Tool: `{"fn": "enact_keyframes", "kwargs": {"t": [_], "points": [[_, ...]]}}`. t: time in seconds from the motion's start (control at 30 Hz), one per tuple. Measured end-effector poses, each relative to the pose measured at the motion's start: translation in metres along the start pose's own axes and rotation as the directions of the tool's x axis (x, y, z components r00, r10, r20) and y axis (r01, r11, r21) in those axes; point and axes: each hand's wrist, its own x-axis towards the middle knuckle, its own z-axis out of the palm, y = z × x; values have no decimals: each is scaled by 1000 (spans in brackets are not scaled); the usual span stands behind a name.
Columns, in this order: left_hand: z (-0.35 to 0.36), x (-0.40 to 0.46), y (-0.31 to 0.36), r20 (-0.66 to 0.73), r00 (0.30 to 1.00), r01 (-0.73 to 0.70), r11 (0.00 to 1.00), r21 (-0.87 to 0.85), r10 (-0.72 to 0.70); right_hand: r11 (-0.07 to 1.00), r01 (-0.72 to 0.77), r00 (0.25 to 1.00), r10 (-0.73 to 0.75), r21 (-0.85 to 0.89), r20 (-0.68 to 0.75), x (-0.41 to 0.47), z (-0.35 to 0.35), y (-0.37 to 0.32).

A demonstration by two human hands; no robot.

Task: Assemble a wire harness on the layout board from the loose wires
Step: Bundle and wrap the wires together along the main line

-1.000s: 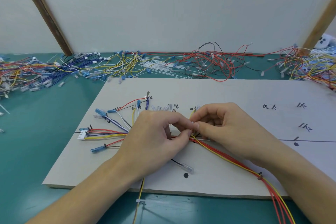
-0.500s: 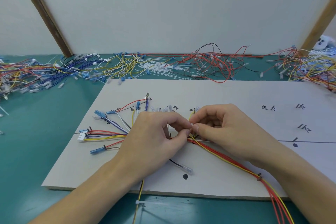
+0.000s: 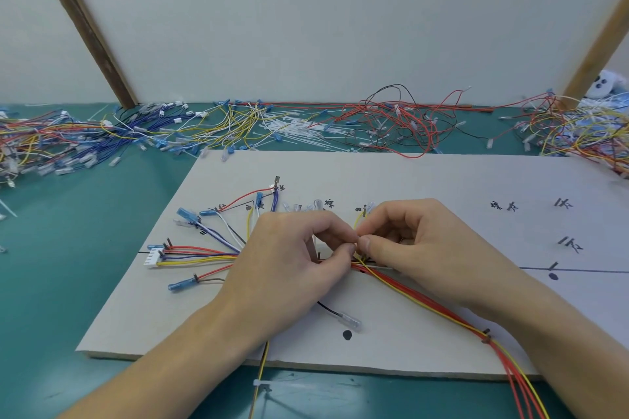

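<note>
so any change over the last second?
Nothing visibly changed. Left hand and right hand stay fingertip to fingertip, pinching at the wire bundle mid layout board. What they pinch is too small to tell. White connector and fanned wires unmoved.

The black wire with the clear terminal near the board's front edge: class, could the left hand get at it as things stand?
Probably yes. The black wire lies bare on the layout board beside the left hand, nothing covering it. But that hand must first release its grip on the wire bundle.
</note>
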Motion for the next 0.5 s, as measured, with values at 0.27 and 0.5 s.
{"fn": "enact_keyframes", "kwargs": {"t": [0.27, 0.5], "points": [[0, 1, 1, -9, 1000, 2, 1000, -5, -2, 1000, -7, 1000, 7, -2, 1, 1, 0, 0], [0, 1, 2, -9, 1000, 10, 1000, 15, -10, 999, -25, 1000, 25, 35, -6, 1, -1, 0]]}}
